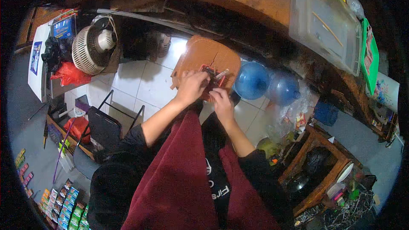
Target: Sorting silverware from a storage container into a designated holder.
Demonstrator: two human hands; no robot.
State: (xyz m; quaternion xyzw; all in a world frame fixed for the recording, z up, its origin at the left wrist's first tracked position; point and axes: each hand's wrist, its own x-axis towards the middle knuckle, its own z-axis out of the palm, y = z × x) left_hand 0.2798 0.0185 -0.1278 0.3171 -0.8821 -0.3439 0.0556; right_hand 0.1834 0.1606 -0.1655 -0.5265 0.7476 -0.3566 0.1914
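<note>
Over brown stool (204, 55), left hand (192, 86) and right hand (222, 102) grasping small dark device (211, 76), open tiled floor (140, 81) leftward

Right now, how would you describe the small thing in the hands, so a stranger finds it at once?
Find the brown plastic stool on the white tiled floor. Above its seat, both hands hold a small dark object with red edges. The blue water jugs beside it are far bigger and round.
</note>
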